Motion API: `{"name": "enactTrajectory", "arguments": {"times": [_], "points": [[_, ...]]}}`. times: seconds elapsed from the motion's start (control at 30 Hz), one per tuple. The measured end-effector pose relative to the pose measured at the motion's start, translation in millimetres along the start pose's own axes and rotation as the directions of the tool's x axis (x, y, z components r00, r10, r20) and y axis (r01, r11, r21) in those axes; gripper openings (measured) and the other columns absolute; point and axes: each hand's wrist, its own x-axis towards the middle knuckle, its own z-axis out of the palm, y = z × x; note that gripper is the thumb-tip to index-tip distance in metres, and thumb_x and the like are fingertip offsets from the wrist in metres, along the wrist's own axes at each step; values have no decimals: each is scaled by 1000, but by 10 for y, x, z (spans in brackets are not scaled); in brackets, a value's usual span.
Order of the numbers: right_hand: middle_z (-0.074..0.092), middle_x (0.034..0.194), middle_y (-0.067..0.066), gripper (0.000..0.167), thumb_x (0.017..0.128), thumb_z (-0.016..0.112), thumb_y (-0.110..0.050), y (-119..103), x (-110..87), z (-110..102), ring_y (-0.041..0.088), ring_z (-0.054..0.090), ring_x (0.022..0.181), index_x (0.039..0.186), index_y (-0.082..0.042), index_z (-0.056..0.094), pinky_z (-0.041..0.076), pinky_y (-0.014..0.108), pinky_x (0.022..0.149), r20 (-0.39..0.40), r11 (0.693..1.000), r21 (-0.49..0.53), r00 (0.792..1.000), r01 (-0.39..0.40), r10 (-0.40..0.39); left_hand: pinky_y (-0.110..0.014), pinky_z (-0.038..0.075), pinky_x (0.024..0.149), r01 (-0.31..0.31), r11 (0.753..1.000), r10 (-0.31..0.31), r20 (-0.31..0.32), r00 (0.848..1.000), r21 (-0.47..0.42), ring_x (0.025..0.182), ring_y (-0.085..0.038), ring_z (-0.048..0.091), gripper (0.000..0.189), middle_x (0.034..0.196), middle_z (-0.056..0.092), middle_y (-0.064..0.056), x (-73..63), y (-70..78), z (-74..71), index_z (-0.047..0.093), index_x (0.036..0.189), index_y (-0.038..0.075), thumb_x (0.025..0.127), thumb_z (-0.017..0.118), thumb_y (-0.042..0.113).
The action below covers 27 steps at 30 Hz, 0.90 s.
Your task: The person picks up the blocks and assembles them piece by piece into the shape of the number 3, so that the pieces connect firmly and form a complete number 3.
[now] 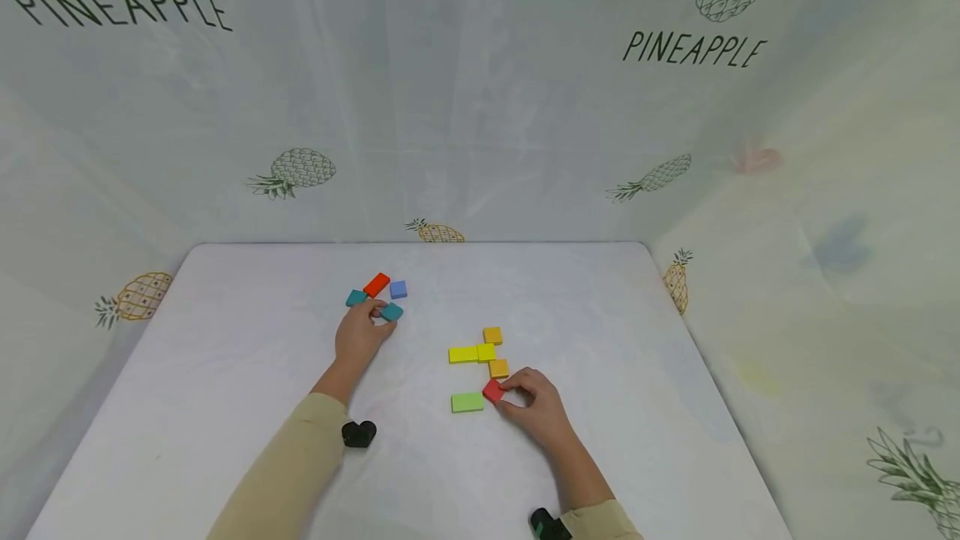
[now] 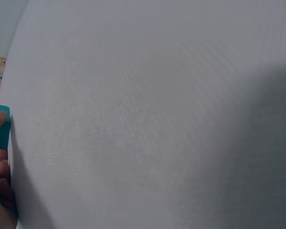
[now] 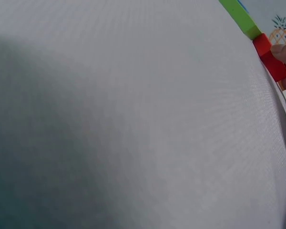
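My left hand (image 1: 358, 338) pinches a small teal block (image 1: 392, 312) between thumb and fingers; that teal block (image 2: 3, 133) also shows at the left edge of the left wrist view. Close by lie a second teal block (image 1: 356, 298), an orange-red oblong block (image 1: 377, 284) and a blue square block (image 1: 398, 290). A red block (image 1: 492, 391) is pinched by my right hand (image 1: 542, 413), set at an angle beside a light green oblong block (image 1: 467, 402). In the right wrist view, the red block (image 3: 269, 55) meets the green block (image 3: 240, 18) end to corner.
Above the red block, a yellow oblong block (image 1: 462, 355) joins a yellow square block (image 1: 486, 352), with amber blocks above (image 1: 492, 336) and below. The white table (image 1: 645, 440) ends at a back edge against a pineapple-print cloth (image 1: 480, 90). Each sleeve carries a black wrist device.
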Motion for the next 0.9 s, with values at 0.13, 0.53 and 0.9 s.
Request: {"name": "enactTrajectory", "arguments": {"times": [0.13,0.53,0.9], "points": [[62,96,-16,22,79,82,-13,-4,-2,-3,11,55,91,95,-25,73,48,27,83,0,1000,5,1000,-1,1,-38,46,75,19,1000,-19,30,999,9,88,-27,51,41,100,59,-10,7,8,-20,63,121,5,85,75,19],[63,96,-16,22,79,82,-14,-18,2,-8,10,56,91,95,-25,73,48,28,84,-7,1000,6,1000,19,-19,-35,42,68,-13,999,9,129,992,34,82,-25,51,50,92,57,-8,18,64,-87,60,131,7,85,75,20],[62,96,-16,22,79,82,-14,-34,-2,-7,11,56,92,95,-25,73,48,28,84,-8,1000,0,1000,2,-2,-39,47,74,-35,999,25,241,970,38,88,-25,53,46,98,60,-8,-60,136,-126,62,130,10,86,74,20]]}}
